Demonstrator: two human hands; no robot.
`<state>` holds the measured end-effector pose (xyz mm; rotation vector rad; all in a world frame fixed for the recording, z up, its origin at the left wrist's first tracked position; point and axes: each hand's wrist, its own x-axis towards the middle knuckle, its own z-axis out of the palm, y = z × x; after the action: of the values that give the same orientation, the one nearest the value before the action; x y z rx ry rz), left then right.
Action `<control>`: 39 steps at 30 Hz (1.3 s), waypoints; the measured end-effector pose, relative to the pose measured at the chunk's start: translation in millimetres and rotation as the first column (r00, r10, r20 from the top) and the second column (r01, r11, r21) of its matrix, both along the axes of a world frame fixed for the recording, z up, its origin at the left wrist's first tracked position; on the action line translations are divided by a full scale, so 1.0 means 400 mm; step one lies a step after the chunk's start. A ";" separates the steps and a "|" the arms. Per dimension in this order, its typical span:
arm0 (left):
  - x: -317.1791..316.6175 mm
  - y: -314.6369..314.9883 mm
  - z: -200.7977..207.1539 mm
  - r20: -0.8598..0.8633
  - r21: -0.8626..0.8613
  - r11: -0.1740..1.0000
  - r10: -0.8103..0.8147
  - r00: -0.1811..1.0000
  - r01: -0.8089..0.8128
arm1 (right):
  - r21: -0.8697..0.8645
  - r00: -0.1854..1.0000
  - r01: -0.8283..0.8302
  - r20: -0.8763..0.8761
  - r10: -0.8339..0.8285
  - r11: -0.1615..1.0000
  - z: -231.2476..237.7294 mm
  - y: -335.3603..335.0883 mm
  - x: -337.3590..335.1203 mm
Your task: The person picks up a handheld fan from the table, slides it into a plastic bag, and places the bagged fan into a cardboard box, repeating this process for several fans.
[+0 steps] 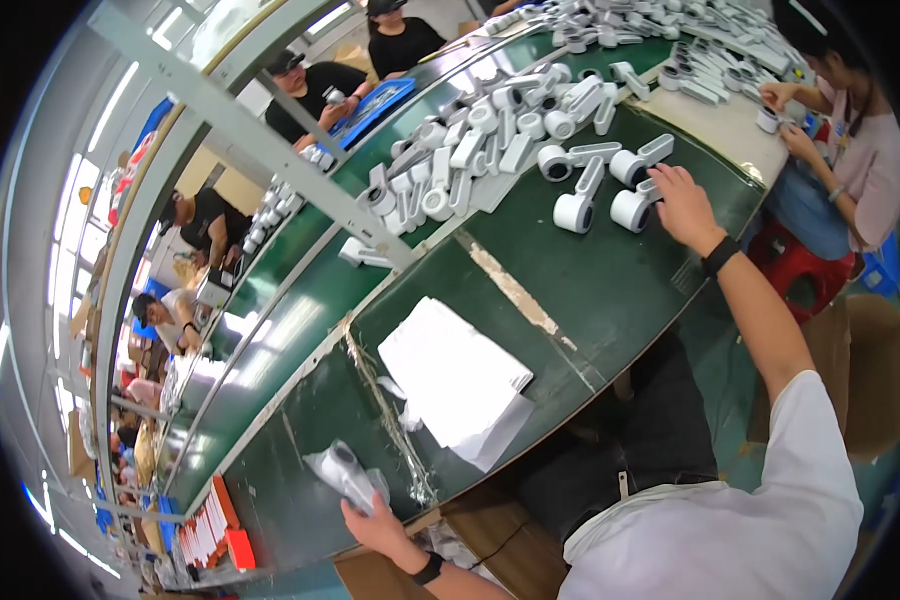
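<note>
My left hand [375, 525] is at the lower edge of the green table [610, 290], closed around a white part wrapped in a clear plastic bag [342, 475]. My right hand [682, 205] reaches far across to the upper right, fingers resting on a white round-headed handle part [632, 208] among a few like it [574, 212]. A black band sits on each wrist. Between my hands lies a stack of white plastic bags [460, 380].
A big heap of white handle parts [490, 130] covers the table's far side, and more lie beyond [660, 30]. A person in pink [860, 160] works at the right. Other workers sit along the conveyor at left. A grey metal frame bar [270, 150] crosses overhead. A cardboard box [480, 550] sits near my lap.
</note>
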<state>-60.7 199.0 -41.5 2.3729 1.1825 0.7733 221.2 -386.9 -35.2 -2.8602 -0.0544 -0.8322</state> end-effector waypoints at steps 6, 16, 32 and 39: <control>0.051 -0.196 0.079 0.130 0.305 0.878 -0.422 0.897 0.369 | 0.002 0.965 -0.071 -0.254 0.069 0.997 0.022 0.061 -0.004; 0.150 -0.383 0.032 -0.107 0.365 0.513 -0.806 0.582 0.777 | 0.938 0.762 -0.071 -0.168 0.625 0.339 0.069 0.247 -0.185; 0.172 -0.354 0.043 0.173 0.037 0.677 -0.729 0.662 0.735 | 0.992 0.563 0.128 -0.093 0.821 0.025 0.049 0.559 -0.386; 0.186 -0.374 0.066 0.261 0.123 0.626 -0.769 0.583 0.770 | 0.997 0.605 0.001 -0.066 0.793 0.082 0.042 0.674 -0.404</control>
<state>13.7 49.3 -15.3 2.3115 -0.0464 0.7389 59.6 -117.2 -18.3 -1.4719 -0.2296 0.3154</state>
